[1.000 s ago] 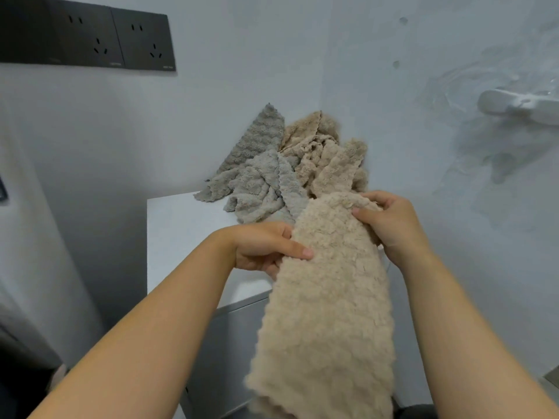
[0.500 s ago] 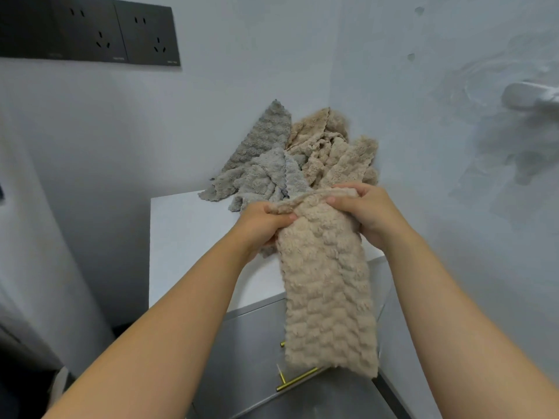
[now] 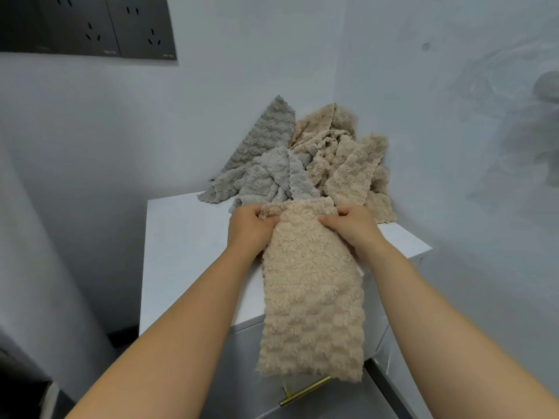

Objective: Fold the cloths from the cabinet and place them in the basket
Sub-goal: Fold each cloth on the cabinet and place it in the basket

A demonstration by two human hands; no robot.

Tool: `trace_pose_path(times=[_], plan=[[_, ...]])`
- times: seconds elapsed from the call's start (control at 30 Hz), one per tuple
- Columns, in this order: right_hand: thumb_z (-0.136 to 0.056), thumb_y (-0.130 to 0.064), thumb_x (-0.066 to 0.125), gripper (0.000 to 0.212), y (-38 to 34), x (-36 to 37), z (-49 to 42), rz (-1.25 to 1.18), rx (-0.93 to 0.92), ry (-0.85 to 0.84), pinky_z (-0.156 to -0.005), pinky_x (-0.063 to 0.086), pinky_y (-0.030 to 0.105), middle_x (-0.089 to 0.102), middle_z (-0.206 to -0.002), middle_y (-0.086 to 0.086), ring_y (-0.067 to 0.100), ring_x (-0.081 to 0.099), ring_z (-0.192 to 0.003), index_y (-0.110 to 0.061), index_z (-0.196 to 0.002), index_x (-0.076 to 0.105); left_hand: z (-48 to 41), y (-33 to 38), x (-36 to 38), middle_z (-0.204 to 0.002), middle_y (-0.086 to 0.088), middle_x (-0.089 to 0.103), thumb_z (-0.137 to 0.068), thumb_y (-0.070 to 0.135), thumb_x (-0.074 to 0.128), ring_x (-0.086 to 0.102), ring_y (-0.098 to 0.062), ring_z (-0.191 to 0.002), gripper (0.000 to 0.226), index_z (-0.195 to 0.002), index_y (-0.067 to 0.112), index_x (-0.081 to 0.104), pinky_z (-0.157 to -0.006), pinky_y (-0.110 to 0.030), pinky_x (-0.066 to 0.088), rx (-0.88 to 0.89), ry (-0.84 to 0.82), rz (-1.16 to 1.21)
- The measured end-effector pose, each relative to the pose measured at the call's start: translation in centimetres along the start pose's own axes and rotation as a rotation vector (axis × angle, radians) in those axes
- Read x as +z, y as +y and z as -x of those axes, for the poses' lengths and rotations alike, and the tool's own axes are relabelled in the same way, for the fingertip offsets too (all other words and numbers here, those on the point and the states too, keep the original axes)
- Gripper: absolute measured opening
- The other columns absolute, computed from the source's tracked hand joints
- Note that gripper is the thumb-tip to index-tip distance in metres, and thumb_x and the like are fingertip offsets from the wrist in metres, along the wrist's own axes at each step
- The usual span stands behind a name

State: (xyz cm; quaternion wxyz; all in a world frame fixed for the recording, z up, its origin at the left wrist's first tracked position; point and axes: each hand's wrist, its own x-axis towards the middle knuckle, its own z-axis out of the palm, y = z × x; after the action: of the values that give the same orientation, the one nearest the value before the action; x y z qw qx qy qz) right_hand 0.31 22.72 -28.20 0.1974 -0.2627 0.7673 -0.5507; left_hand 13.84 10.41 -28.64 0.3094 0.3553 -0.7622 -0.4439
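Observation:
A fluffy beige cloth (image 3: 311,303) lies lengthwise over the white cabinet top (image 3: 187,246) and hangs down past its front edge. My left hand (image 3: 251,229) grips its far left corner. My right hand (image 3: 352,226) grips its far right corner. Behind my hands, in the wall corner, a crumpled heap rests on the cabinet: grey cloths (image 3: 266,164) on the left, beige cloths (image 3: 344,164) on the right. No basket is in view.
The cabinet front is grey with a brass handle (image 3: 305,391) below the hanging cloth. White walls close in behind and to the right. Dark wall sockets (image 3: 90,25) are mounted at the upper left. A dark floor gap lies left of the cabinet.
Both hands moved forward and down with the beige cloth, from holding it up in the air to laying it over the cabinet top. My hands now sit closer together at its far edge.

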Motion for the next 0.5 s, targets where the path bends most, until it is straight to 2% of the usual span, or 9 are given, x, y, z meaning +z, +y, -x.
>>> trace_pose_path(times=[0.07,0.1,0.2,0.27,0.33,0.4,0.43,0.5], plan=[[-0.08,-0.012,0.073,0.015,0.0,-0.3,0.0,-0.107,0.021,0.005,-0.059,0.045,0.027,0.058,-0.069,0.01,0.019,0.056,-0.059,-0.005,-0.076,0.061,-0.1,-0.1,0.1,-0.061,0.005,0.053,-0.085,0.02,0.068,0.048,-0.012,-0.06,0.029,-0.06,0.02,0.055,-0.054,-0.026,0.035,-0.004,-0.003,0.014],[-0.081,-0.008,0.071,0.009,-0.2,-0.4,0.1,-0.146,0.026,0.015,-0.058,0.047,0.026,0.059,-0.071,0.007,0.016,0.057,-0.058,-0.008,-0.082,0.062,0.0,-0.1,0.0,-0.059,0.005,0.051,-0.085,0.02,0.069,0.047,-0.012,-0.058,0.031,-0.058,0.02,0.053,-0.053,-0.026,0.034,-0.006,-0.004,0.027],[-0.081,0.0,0.07,0.039,0.0,-0.5,0.1,-0.243,0.034,0.007,-0.058,0.05,0.026,0.058,-0.078,0.007,0.015,0.057,-0.062,-0.002,-0.118,0.058,-0.2,-0.2,-0.1,-0.06,0.002,0.053,-0.083,0.02,0.071,0.051,-0.015,-0.06,0.03,-0.059,0.019,0.054,-0.057,-0.026,0.039,-0.038,-0.022,0.114],[-0.08,-0.001,0.071,0.046,-0.1,-0.7,0.2,-0.243,0.029,-0.037,-0.053,0.048,0.021,0.058,-0.082,0.006,0.013,0.058,-0.062,-0.006,-0.122,0.053,-0.1,-0.1,-0.2,-0.071,-0.009,0.062,-0.08,0.02,0.074,0.059,-0.024,-0.07,0.02,-0.069,0.011,0.061,-0.067,-0.035,0.048,-0.041,-0.027,0.15],[-0.077,0.0,0.074,0.056,-0.3,-0.8,0.2,-0.19,0.037,-0.084,-0.066,0.054,0.026,0.062,-0.098,0.008,0.015,0.063,-0.076,-0.01,-0.127,0.05,-0.1,-0.2,-0.3,-0.08,-0.016,0.066,-0.075,0.024,0.079,0.063,-0.026,-0.076,0.026,-0.08,0.004,0.064,-0.072,-0.04,0.053,-0.049,-0.079,0.154],[-0.072,0.002,0.077,0.059,-0.7,-0.9,0.2,-0.058,0.041,-0.128,-0.087,0.055,0.042,0.065,-0.109,0.011,0.024,0.066,-0.093,-0.007,-0.126,0.053,-0.2,0.1,-0.7,-0.083,-0.004,0.067,-0.072,0.026,0.082,0.064,-0.02,-0.078,0.029,-0.087,0.011,0.063,-0.065,-0.028,0.052,-0.037,-0.186,0.074],[-0.069,0.003,0.078,0.061,-0.8,-0.9,0.3,0.014,0.041,-0.152,-0.091,0.052,0.047,0.066,-0.111,0.011,0.027,0.065,-0.099,-0.009,-0.125,0.055,0.0,0.4,-0.9,-0.088,0.004,0.064,-0.072,0.026,0.083,0.061,-0.013,-0.081,0.033,-0.095,0.016,0.061,-0.064,-0.022,0.049,-0.015,-0.244,-0.011],[-0.065,0.001,0.08,0.068,-0.8,-1.0,0.0,0.14,0.04,-0.172,-0.095,0.049,0.045,0.063,-0.119,0.009,0.029,0.061,-0.109,-0.011,-0.127,0.053,-0.1,1.0,-1.5,-0.104,0.01,0.058,-0.071,0.025,0.083,0.056,-0.01,-0.09,0.055,-0.118,0.023,0.055,-0.073,-0.018,0.048,0.04,-0.324,-0.154]])
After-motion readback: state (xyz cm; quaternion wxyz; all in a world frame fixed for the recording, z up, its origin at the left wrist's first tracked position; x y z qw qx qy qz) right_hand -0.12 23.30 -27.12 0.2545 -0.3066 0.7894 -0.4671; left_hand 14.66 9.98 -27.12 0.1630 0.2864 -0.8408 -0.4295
